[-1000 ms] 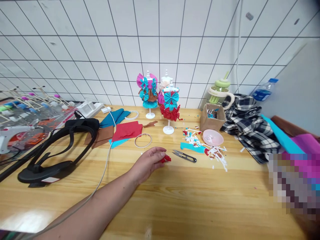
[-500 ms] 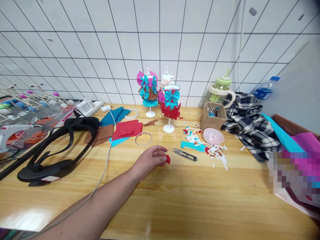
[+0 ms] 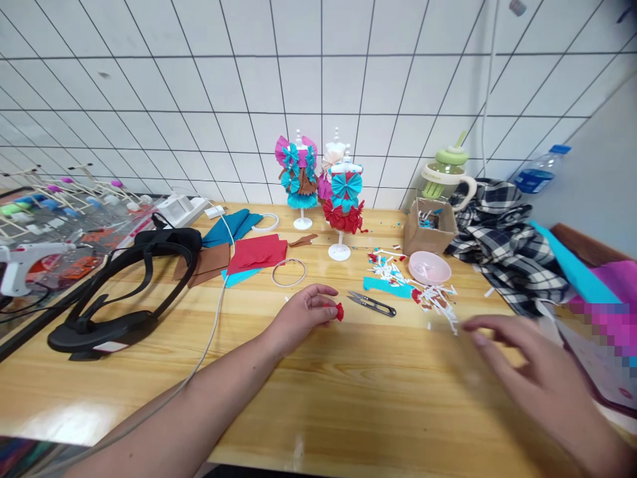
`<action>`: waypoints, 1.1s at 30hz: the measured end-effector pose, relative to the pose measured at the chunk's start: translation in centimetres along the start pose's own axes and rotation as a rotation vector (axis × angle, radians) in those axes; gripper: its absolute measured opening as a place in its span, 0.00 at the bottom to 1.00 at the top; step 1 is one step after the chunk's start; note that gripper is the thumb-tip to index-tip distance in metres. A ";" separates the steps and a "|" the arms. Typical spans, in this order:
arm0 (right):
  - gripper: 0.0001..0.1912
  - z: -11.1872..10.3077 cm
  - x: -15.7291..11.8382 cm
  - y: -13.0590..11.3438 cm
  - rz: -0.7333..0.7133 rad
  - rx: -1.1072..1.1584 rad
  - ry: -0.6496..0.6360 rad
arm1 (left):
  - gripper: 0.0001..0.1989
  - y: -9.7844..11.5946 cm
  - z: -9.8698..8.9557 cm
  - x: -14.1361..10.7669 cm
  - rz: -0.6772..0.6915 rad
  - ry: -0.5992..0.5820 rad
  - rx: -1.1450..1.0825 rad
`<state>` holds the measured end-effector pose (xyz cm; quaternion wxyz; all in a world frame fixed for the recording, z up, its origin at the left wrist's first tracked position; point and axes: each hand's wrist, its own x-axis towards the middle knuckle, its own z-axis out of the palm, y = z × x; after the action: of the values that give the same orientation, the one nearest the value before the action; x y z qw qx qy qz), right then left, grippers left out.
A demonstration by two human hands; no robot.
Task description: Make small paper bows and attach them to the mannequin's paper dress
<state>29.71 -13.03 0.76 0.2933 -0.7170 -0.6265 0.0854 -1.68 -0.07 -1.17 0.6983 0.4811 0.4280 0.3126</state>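
Observation:
Between the fingertips of my left hand [image 3: 307, 311] is a small gathered piece of red crepe paper [image 3: 340, 311], mostly hidden by the fingers. Just right of it lie thread snips [image 3: 372, 303] on the table. My right hand [image 3: 527, 358], blurred, is over the table's right side with thumb and fingers apart, nothing in it. Beyond the snips are a turquoise paper strip [image 3: 387, 287] and scattered white paper sticks [image 3: 438, 303]. Small mannequin stands, one with a red and turquoise paper dress [image 3: 346, 192], another with a pink, turquoise and brown dress [image 3: 299, 174], stand near the wall.
Left of centre lie red paper sheets [image 3: 256, 253], a metal ring [image 3: 288, 273] and a black headset [image 3: 124, 285]. A white cable [image 3: 217, 312] crosses my left forearm. A pink bowl [image 3: 430, 268], cardboard box [image 3: 430, 229] and lidded jug [image 3: 444, 176] stand at right.
My right hand has come into view at the lower right. The left hand keeps its pinch on the red paper beside the snips; the camera view has shifted slightly.

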 end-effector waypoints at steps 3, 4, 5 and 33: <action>0.15 3.6 2.4 -5.4 -0.041 0.219 -0.311 | 0.22 0.2 0.2 -0.2 0.026 0.000 0.062; 0.17 4.8 3.1 -6.9 -0.019 0.283 -0.388 | 0.22 0.3 0.3 -0.2 0.035 0.001 0.084; 0.18 5.9 3.6 -8.1 0.011 0.332 -0.447 | 0.23 0.3 0.4 -0.2 0.043 0.000 0.105; 0.12 11.7 4.7 -10.1 0.260 0.883 -0.390 | 0.12 0.5 1.0 -0.5 0.094 0.000 0.400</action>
<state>16.34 -4.52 -2.29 0.4331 -0.5673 -0.4791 0.5109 -1.06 -0.73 -0.39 0.5736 0.6294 0.4588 0.2536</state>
